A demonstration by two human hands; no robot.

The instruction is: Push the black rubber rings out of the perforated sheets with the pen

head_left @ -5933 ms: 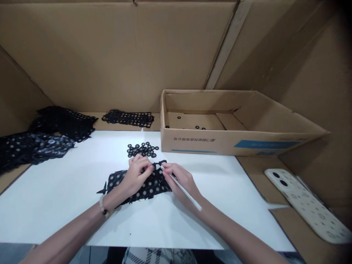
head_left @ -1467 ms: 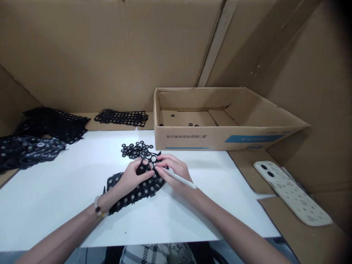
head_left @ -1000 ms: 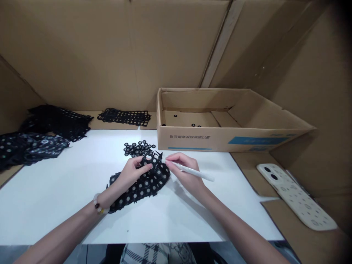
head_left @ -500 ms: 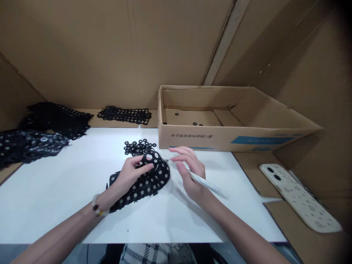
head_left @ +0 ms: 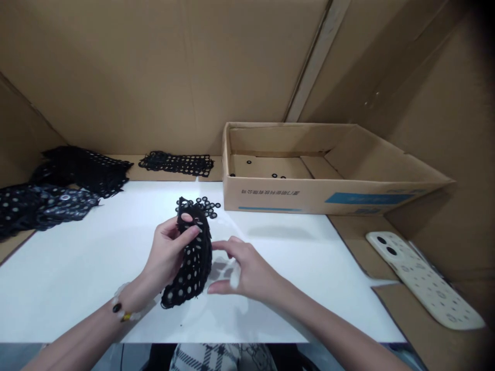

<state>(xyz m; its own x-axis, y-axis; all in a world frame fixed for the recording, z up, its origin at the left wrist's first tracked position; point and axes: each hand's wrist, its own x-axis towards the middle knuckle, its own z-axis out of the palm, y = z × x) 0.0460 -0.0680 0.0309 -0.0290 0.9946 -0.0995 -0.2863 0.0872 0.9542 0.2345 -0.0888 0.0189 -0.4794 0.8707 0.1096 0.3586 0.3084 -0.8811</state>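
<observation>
My left hand (head_left: 168,247) pinches a black rubbery sheet dotted with pale round holes or discs (head_left: 188,273) between thumb and fingers; the sheet hangs bent above the white table. To its right, my right hand (head_left: 245,268) has its index finger at the sheet's right edge and its thumb stretched apart below. A blurred white pen-like tool (head_left: 234,274) is tucked in the right hand, mostly hidden. Behind the sheet lies a small heap of black rings (head_left: 209,207), partly covered by it.
An open cardboard box (head_left: 266,195) with several black rings inside stands at the back right. More black perforated sheets (head_left: 176,164) lie at the back, with a darker pile (head_left: 85,167) at the left. A cream phone case (head_left: 423,278) lies at the right on cardboard.
My left hand has shifted left and turned the sheet more upright. My right hand has come down and left to the sheet's edge; its tool now shows only as a short white blur.
</observation>
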